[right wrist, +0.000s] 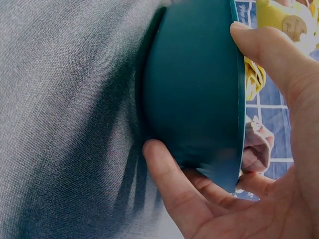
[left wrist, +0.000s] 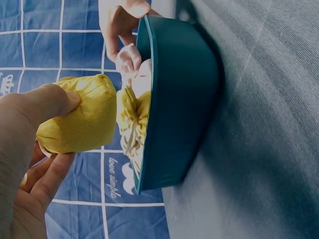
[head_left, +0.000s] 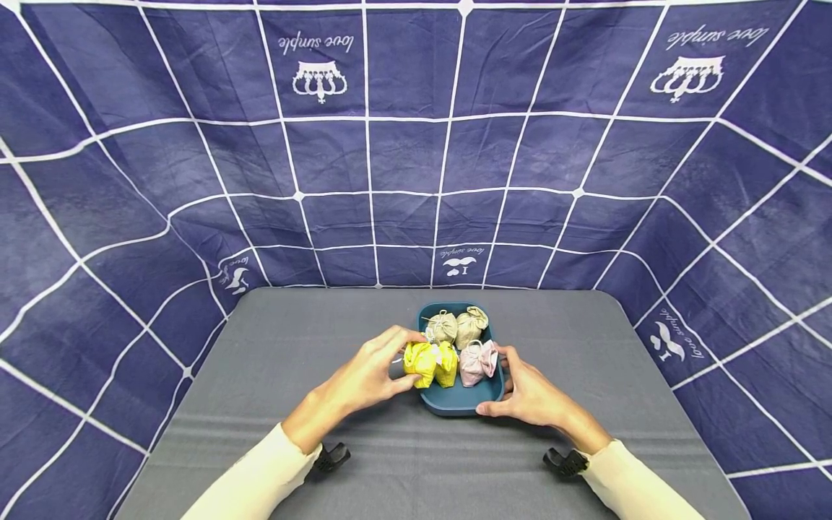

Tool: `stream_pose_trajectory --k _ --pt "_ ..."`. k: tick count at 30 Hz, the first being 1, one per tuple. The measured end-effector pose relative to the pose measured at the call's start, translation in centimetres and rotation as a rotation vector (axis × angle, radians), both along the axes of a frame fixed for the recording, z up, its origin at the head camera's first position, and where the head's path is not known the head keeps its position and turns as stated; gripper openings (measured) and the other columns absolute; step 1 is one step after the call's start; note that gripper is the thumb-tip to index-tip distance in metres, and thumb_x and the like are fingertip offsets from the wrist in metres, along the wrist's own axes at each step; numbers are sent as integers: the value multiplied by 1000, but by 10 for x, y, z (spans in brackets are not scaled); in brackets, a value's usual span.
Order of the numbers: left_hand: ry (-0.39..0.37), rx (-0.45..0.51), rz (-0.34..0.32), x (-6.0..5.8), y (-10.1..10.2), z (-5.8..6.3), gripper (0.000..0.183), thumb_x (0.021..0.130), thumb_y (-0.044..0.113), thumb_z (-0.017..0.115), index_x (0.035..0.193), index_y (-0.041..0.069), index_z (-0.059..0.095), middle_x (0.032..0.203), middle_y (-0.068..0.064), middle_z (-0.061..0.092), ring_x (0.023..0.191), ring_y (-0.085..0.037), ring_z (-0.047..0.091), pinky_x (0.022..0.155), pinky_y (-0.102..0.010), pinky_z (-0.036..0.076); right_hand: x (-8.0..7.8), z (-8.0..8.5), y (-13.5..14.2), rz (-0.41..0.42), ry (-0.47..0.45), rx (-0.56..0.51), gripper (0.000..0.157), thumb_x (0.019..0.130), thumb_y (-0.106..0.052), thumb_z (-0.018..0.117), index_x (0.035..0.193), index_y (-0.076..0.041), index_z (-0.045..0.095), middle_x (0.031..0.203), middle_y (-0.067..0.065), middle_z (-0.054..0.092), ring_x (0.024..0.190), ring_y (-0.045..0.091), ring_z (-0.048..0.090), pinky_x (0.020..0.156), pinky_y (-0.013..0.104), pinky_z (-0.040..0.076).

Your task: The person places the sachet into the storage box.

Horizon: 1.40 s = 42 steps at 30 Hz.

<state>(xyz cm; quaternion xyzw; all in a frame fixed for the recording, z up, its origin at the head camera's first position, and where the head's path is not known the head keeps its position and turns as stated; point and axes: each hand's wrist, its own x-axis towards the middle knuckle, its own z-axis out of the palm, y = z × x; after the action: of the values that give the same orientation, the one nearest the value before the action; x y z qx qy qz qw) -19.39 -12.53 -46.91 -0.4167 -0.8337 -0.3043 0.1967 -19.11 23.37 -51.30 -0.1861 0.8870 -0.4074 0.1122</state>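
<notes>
A small yellow cloth drawstring pouch (head_left: 419,365) is pinched between the thumb and fingers of my left hand (head_left: 377,368), raised by the left rim of a dark blue plastic bin (head_left: 455,401). My right hand (head_left: 536,392) grips the bin's right side. Its thumb lies on the rim in the right wrist view, and the fingers reach along the outer wall. Inside the bin sit another yellow pouch (head_left: 446,367), a pink pouch (head_left: 477,365) and two beige pouches, one left (head_left: 442,327) and one right (head_left: 469,329). A round label (right wrist: 294,28) marks the raised yellow pouch.
The bin stands on a grey cloth-covered table (head_left: 312,325). A blue curtain (head_left: 416,159) with white grid lines hangs behind the table and along both sides. Black straps, left (head_left: 333,458) and right (head_left: 565,462), sit at the wrists.
</notes>
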Motion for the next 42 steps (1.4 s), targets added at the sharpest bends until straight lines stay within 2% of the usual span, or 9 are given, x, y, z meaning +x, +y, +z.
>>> stream_pose_trajectory --k 23,30,42 --pt "-34 -77 -62 0 31 2 60 92 10 100 143 12 68 138 -5 74 129 -20 77 113 -37 65 0 -2 1 3 7 -17 120 84 -39 107 170 1 34 142 29 68 99 16 83 84 25 66" --pt "-38 -79 -77 -1 40 1 61 92 12 99 144 14 67 135 -4 73 121 -18 78 108 -36 67 -1 -2 1 -1 7 -6 120 83 -41 108 170 0 35 144 29 69 99 15 82 84 25 66" --pt "-66 -111 -88 -3 48 -4 61 94 13 97 147 15 66 136 -5 73 120 -20 78 105 -36 68 0 1 0 -4 -7 5 121 83 -41 108 171 -1 34 148 30 68 99 13 82 83 25 65"
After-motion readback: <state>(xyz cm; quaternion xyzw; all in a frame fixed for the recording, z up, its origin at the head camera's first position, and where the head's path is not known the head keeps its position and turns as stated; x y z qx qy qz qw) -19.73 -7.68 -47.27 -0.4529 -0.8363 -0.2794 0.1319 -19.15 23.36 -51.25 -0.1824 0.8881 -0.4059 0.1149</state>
